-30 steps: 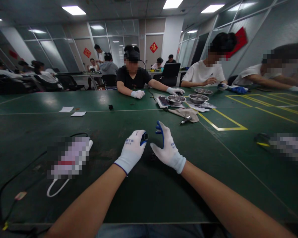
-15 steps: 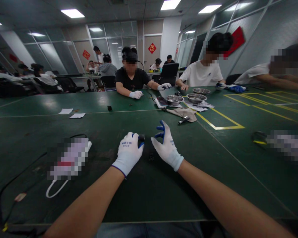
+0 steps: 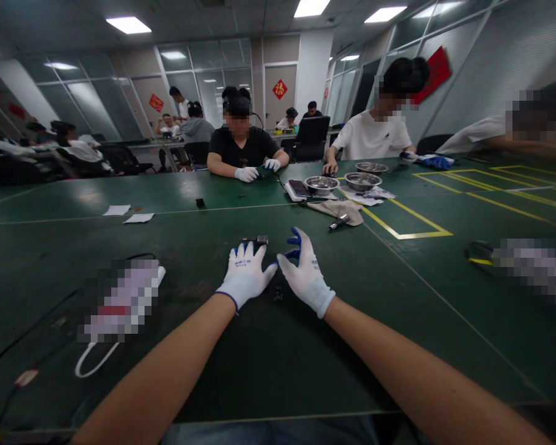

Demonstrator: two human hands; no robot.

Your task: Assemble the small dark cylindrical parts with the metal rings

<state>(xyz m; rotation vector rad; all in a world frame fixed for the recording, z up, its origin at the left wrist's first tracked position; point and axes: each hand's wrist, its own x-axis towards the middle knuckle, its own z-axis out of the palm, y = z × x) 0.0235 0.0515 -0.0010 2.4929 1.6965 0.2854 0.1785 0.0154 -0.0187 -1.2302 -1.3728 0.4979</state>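
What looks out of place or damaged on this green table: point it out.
Nothing looks clearly spilled or damaged. Mildly odd: the rumpled beige cloth lies bunched near the round silver metal bowls rather than folded, and one small black block sits by itself beyond the left white-gloved hand.

Ceiling lights (image 3: 311, 7) glow; glass partitions (image 3: 176, 65) stand behind black chairs (image 3: 312, 138).
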